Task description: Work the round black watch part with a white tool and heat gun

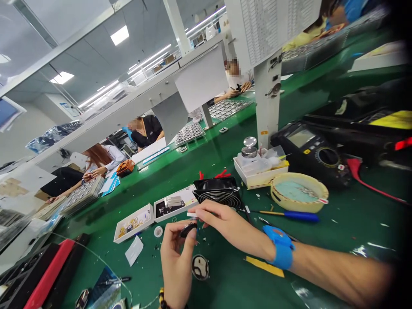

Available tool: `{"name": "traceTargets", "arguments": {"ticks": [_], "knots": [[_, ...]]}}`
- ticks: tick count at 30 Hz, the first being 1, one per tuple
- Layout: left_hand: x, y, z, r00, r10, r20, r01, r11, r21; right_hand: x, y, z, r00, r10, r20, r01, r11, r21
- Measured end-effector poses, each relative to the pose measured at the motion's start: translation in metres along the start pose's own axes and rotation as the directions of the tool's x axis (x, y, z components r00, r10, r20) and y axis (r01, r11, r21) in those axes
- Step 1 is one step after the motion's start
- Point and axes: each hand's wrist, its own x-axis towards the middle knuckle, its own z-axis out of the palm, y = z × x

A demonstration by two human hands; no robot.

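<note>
Black disc [188, 230] at hands [177, 264], dish label [323, 201] unreadable

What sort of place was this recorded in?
Probably an electronics assembly line in a factory: a long green workbench holds a digital multimeter and trays of small parts, and a blue wrist strap, likely antistatic, is worn at the bench.

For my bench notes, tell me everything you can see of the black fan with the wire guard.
The black square cooling fan has a frame that looks like plastic. A round guard of concentric metal wires faces up toward the camera, and the blades behind it are hard to make out. Red wires stick out beyond its far edge. It rests tilted on the green bench mat, right beside a white parts box, though any contact is hard to confirm.
</note>
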Motion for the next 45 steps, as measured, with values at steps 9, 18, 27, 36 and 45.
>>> {"name": "traceTargets", "arguments": {"ticks": [9, 18, 27, 36, 45], "knots": [[0.000, -0.006, 0.001, 0.998, 0.060, -0.011, -0.059, 0.996, 0.061, -0.005, -0.002, 0.002, 0.996, -0.087, 0.036, 0.090, 0.993, -0.071], [-0.007, -0.018, -0.003, 0.981, 0.192, 0.007, -0.190, 0.963, 0.190, -0.013, -0.004, 0.003, 0.986, -0.152, 0.069, 0.164, 0.958, -0.235], [-0.004, -0.017, -0.001, 0.975, 0.220, -0.040, -0.211, 0.963, 0.167, -0.005, -0.003, 0.000, 0.994, -0.041, 0.105, 0.046, 0.998, -0.046], [-0.003, -0.006, 0.001, 0.996, 0.067, -0.054, -0.062, 0.994, 0.087, -0.006, -0.004, 0.000, 0.994, -0.057, 0.097, 0.062, 0.997, -0.048], [-0.003, -0.005, 0.001, 0.998, 0.055, -0.041, -0.051, 0.995, 0.086, -0.006, -0.003, -0.001, 0.994, -0.048, 0.095, 0.055, 0.996, -0.073]]}}
